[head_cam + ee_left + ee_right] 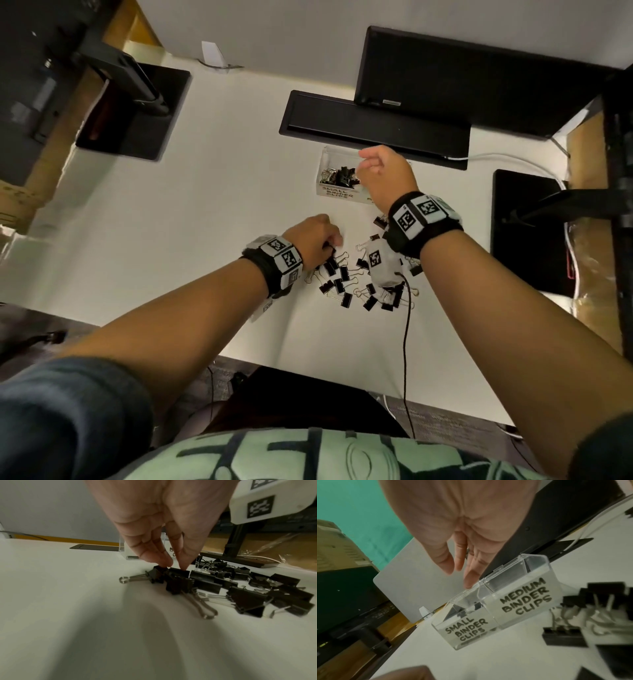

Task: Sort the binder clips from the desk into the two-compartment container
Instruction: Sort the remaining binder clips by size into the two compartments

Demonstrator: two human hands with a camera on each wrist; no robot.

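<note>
Reaching down at the left end of the pile, the left hand [317, 240] has its fingertips [164, 562] and thumb drawn together on top of a small black binder clip [158, 573] that lies on the white tabletop [222, 205]; whether the clip is truly gripped or only touched cannot be told. Just right of that hand, the loose binder clips [346, 281] lie scattered in a heap toward the near edge of the tabletop, black bodies and silver wire handles mixed, some overlapping. Farther back, toward the far edge, stands the clear two-compartment container [494, 609], its front carrying handwritten labels: "SMALL BINDER CLIPS" on the left compartment [465, 628] and "MEDIUM BINDER CLIPS" on the right compartment [527, 599]. From the head view several clips [339, 176] already lie in the left compartment. The right hand [385, 174] hovers over the container with its fingers [471, 574] loosely extended and empty, their tips near the back rim by the divider. Behind the container sits a black monitor base [373, 126], and a dark pad [524, 233] lies by the right edge.
</note>
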